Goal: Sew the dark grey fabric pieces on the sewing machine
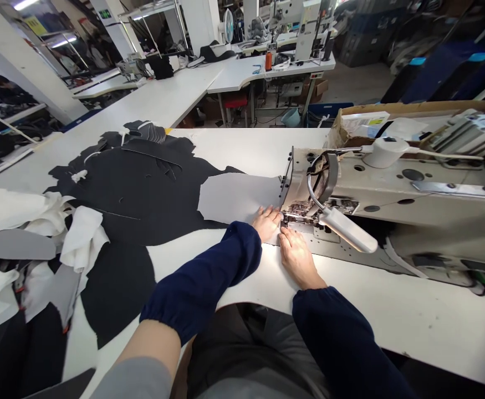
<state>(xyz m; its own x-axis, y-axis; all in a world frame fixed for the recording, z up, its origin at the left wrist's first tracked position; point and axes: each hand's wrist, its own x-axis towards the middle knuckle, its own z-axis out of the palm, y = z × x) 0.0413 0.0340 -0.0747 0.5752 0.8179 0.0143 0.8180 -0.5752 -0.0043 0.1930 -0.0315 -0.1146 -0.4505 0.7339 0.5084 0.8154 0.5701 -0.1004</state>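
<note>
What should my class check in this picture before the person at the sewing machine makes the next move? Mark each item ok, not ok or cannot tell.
1. Left hand steadying the grey piece: ok, it rests on it.
2. Right hand pressing the grey piece: cannot tell, the contact is unclear.
3. Fingertips well away from the stitching end of the sewing machine: not ok, both hands are right beside it.
4. Lamp on: ok, its lower edge glows.
5. Needle threaded: cannot tell, too small to see.
6. Black pieces neatly stacked: not ok, they overlap unevenly.
</note>
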